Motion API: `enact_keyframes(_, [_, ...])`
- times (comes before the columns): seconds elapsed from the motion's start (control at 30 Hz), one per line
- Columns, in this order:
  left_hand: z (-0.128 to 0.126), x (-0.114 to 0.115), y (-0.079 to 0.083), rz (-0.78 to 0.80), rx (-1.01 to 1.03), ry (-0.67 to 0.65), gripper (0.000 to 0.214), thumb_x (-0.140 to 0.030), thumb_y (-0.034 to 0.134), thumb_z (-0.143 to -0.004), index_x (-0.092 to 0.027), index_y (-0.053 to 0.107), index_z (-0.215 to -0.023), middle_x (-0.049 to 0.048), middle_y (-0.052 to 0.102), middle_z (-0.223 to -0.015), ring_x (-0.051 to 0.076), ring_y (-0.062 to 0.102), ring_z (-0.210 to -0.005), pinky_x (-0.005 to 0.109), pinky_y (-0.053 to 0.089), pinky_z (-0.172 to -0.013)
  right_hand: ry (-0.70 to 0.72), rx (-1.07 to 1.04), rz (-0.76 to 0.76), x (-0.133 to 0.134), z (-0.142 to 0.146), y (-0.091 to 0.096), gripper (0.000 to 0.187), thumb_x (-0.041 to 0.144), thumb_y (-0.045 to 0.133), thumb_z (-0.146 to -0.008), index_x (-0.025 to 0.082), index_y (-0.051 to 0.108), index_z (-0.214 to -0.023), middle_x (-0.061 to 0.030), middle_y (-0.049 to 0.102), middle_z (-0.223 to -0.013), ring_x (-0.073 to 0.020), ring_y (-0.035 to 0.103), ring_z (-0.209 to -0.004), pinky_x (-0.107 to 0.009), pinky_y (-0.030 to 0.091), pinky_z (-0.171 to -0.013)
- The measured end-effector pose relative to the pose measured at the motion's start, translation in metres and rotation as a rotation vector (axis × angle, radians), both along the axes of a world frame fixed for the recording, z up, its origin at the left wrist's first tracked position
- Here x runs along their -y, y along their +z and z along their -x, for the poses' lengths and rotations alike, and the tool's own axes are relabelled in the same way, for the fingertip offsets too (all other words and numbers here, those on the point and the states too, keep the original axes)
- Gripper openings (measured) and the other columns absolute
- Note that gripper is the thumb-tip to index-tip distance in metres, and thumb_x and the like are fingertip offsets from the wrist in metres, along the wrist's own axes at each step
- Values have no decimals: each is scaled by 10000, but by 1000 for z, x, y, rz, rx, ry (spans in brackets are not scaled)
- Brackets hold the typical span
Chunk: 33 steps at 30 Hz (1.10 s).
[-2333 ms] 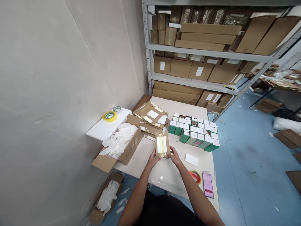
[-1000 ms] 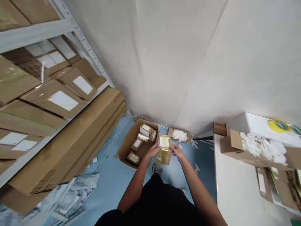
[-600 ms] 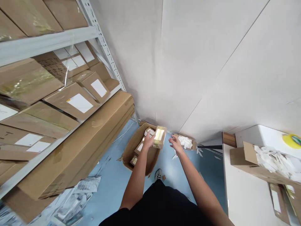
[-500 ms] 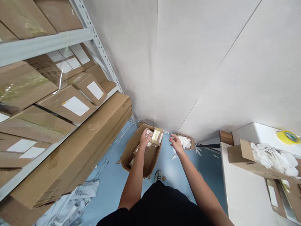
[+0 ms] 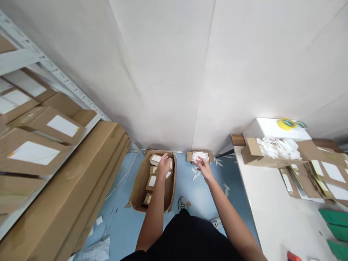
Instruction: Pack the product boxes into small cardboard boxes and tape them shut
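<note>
My left hand [image 5: 164, 165] is over the far right part of a large open cardboard carton [image 5: 135, 186], its fingers apart and nothing in them. Inside the carton lie several small cardboard boxes [image 5: 151, 181] with white labels. My left forearm hides part of them. My right hand [image 5: 204, 169] hovers with fingers spread and holds nothing. It is nearest to a smaller open box [image 5: 211, 156] of white crumpled pieces standing by the wall, and overlaps its front edge in view.
Shelving with boxes [image 5: 65, 127] and long cartons [image 5: 81, 181] stand on the left. On the right a white table [image 5: 252, 185] carries a box of white pieces [image 5: 280, 148], flat cardboard packages [image 5: 331, 172] and yellow tape [image 5: 286, 124]. White scraps [image 5: 195, 174] lie on the blue floor.
The view has turned to the right, showing more of the table. A small box that stood under my left hand at the carton's right edge now lies inside it, with the hand open above.
</note>
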<state>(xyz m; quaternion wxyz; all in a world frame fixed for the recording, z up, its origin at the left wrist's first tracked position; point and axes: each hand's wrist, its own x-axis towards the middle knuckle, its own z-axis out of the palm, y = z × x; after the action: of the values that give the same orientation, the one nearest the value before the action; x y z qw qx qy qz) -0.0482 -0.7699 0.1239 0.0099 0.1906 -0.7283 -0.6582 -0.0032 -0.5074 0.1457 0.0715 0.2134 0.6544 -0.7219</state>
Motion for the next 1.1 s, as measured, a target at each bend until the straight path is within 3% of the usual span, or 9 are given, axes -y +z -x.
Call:
enact_keyframes(0.2, [9, -109, 17, 13, -61, -244, 527, -393, 723, -885, -185, 622, -1358, 174, 682, -1333, 258, 666, -1246, 429, 503, -1100, -224, -66, -7, -94, -42, 9, 619, 449, 774, -697, 289, 671, -1286, -109, 696, -1318, -284, 686, -1069, -395, 559, -850])
enact_keyframes(0.4, [3, -266, 39, 20, -129, -569, 635, -523, 735, -844, -207, 609, -1381, 178, 659, -1376, 273, 691, -1195, 437, 526, -1066, -494, -153, -2, -217, -96, 23, 627, 441, 765, -714, 282, 663, -1312, -102, 682, -1354, -268, 688, -1075, -409, 558, -913])
enact_keyframes(0.6, [-49, -437, 62, -1, -170, -914, 650, -539, 726, -843, -224, 605, -1400, 167, 624, -1443, 265, 663, -1233, 402, 530, -1047, -762, -215, -29, -337, -177, 34, 627, 450, 740, -736, 268, 650, -1329, -122, 662, -1381, -253, 677, -1072, -420, 539, -951])
enact_keyframes(0.73, [-97, -533, 72, -14, -168, -1103, 669, -565, 736, -824, -221, 617, -1385, 175, 629, -1434, 282, 665, -1223, 407, 547, -1004, -920, -221, -55, -397, -234, 38, 634, 476, 736, -737, 260, 651, -1327, -138, 668, -1371, -268, 680, -1086, -429, 537, -949])
enact_keyframes(0.9, [-140, -618, 85, -33, -181, -1355, 697, -598, 751, -802, -243, 614, -1386, 172, 573, -1505, 297, 647, -1260, 395, 562, -977, -1111, -247, -92, -449, -280, 43, 644, 527, 750, -733, 283, 658, -1322, -137, 667, -1383, -297, 676, -1127, -443, 545, -935])
enact_keyframes(1.1, [-140, -680, 86, -41, -163, -1528, 712, -621, 748, -793, -250, 614, -1386, 167, 566, -1513, 304, 631, -1292, 397, 550, -1010, -1279, -305, -145, -483, -289, 40, 630, 565, 734, -765, 290, 654, -1327, -140, 654, -1404, -302, 675, -1144, -454, 546, -961])
